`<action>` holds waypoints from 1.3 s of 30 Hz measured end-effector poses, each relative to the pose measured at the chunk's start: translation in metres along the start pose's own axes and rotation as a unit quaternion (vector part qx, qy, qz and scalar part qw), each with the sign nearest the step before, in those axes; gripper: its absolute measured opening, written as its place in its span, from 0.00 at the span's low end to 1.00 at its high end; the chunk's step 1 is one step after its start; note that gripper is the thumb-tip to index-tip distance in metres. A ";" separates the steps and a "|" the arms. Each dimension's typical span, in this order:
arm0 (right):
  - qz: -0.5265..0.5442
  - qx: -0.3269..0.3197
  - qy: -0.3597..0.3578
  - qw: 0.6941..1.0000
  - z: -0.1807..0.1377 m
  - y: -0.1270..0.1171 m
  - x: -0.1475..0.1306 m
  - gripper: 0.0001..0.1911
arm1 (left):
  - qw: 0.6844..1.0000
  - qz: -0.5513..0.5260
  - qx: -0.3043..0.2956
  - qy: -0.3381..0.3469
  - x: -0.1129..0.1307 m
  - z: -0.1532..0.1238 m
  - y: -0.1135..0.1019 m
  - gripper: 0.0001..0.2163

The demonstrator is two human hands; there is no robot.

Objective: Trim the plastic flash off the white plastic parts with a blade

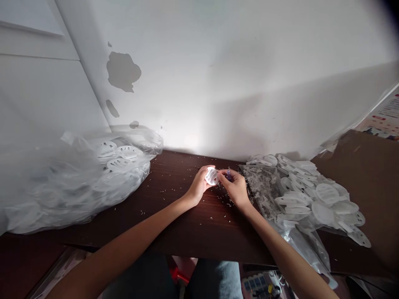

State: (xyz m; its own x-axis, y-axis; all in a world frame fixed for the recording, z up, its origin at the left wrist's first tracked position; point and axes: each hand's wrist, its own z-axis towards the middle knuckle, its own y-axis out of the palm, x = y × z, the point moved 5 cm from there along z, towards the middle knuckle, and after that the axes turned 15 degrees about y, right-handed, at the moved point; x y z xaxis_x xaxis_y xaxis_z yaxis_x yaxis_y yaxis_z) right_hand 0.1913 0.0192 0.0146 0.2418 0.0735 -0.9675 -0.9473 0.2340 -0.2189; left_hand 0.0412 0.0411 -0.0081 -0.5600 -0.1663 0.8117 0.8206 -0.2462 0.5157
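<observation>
Over the middle of the dark table, my left hand (197, 187) is closed around the edge of a round white plastic disc (212, 176). The disc has slots and is tilted to face me; a small dark reddish spot shows near its lower right. My right hand (237, 189) is closed, its thumb and forefinger pinched at the disc's right edge. A small translucent purple piece (229, 174) shows among the right hand's fingers; its kind is too small to tell. Whatever the fingertips pinch at the disc is hidden.
A clear bag (124, 178) full of similar discs lies at left. At right, loose white discs (327, 195) are heaped beside a bag of tiny whitish pieces (262, 187). Small bits are scattered over the dark table (177, 232). A cardboard box (364, 174) stands far right; a white wall (199, 83) rises behind.
</observation>
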 end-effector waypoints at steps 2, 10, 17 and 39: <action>0.003 0.002 0.002 1.000 -0.001 0.000 0.000 0.16 | 1.000 0.003 -0.002 0.000 0.000 0.000 0.000 0.19; 0.030 -0.005 0.004 1.000 -0.002 0.000 -0.002 0.16 | 1.000 -0.006 -0.001 0.003 0.001 -0.001 0.001 0.19; -0.025 0.016 -0.023 0.999 -0.007 0.000 -0.008 0.13 | 1.000 -0.009 0.000 0.001 0.000 -0.002 0.001 0.20; 0.187 -0.133 0.173 0.958 -0.003 0.009 0.003 0.21 | 1.000 -0.002 -0.005 0.011 0.003 -0.006 0.004 0.23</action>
State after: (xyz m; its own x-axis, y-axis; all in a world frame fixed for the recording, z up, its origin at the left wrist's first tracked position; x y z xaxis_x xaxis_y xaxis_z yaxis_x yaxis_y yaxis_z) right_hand 0.1825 0.0189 0.0097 -0.1655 -0.2333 -0.9582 -0.9852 -0.0045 0.1713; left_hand 0.0423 0.0334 -0.0048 -0.5657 -0.1870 0.8031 0.8174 -0.2557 0.5163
